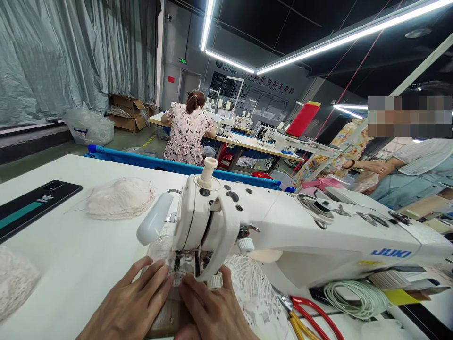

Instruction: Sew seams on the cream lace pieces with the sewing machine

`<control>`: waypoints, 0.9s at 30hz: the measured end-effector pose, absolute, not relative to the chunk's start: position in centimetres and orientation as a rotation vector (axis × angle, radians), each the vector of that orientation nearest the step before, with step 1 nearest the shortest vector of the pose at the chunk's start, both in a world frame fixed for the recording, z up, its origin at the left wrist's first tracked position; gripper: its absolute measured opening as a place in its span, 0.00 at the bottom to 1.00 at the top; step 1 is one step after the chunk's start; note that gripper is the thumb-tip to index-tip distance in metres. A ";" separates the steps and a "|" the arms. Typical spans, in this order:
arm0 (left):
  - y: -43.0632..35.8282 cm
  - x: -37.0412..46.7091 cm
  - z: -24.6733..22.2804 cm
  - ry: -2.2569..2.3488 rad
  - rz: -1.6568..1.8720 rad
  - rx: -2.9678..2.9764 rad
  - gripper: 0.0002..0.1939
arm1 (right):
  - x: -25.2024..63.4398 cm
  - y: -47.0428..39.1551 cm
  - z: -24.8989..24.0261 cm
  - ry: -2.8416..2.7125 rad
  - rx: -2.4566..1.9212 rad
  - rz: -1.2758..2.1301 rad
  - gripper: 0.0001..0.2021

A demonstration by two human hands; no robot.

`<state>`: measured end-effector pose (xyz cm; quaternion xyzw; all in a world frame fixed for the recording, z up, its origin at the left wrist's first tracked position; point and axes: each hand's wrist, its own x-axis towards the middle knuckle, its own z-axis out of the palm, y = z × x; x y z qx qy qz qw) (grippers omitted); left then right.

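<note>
A white sewing machine [283, 226] stands in front of me, its needle area above white lace fabric [256, 293]. My left hand [141, 293] rests on the lace left of the presser foot, fingers stretched forward and lying flat. On the right, my right hand [212, 302] is close below the needle area, its fingers bent and pressed together on the lace edge. Part of that hand is hidden behind the machine's white lever. More lace lies under the machine arm, beside the right hand.
Left on the table [88, 264] lie a lace cup [120, 198], another lace piece [16, 281] and a black phone [38, 205]. Red-handled scissors [316, 314] and coiled green cord [356, 298] are at the right. One person [187, 127] sits ahead; others stand at the right.
</note>
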<state>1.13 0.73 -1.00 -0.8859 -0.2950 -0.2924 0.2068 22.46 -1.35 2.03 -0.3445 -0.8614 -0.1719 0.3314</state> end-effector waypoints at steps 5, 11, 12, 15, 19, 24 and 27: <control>1.0 0.9 -0.9 -0.839 -0.718 -2.486 0.14 | 22.6 -1.1 1.6 -2.275 -0.903 -0.481 0.28; 1.4 0.9 -0.6 -0.865 -0.781 -2.454 0.15 | 22.7 -0.6 1.8 -2.217 -0.911 -0.399 0.24; 1.5 1.0 -0.5 -0.855 -0.797 -2.457 0.14 | 22.8 -0.7 1.9 -2.224 -0.928 -0.389 0.23; 1.8 1.1 0.3 -0.812 -0.877 -2.476 0.13 | 23.0 -0.9 2.2 -2.286 -1.005 -0.320 0.22; 2.5 1.4 1.8 -0.876 -0.912 -2.513 0.17 | 23.0 -1.2 2.7 -2.270 -1.108 -0.260 0.19; 0.3 0.4 2.7 -0.916 -0.840 -2.447 0.17 | 21.9 -1.7 3.3 -2.256 -1.026 -0.278 0.23; -3.7 -0.9 1.8 -0.915 -0.870 -2.396 0.17 | 20.8 -2.5 3.5 -2.246 -0.859 -0.295 0.28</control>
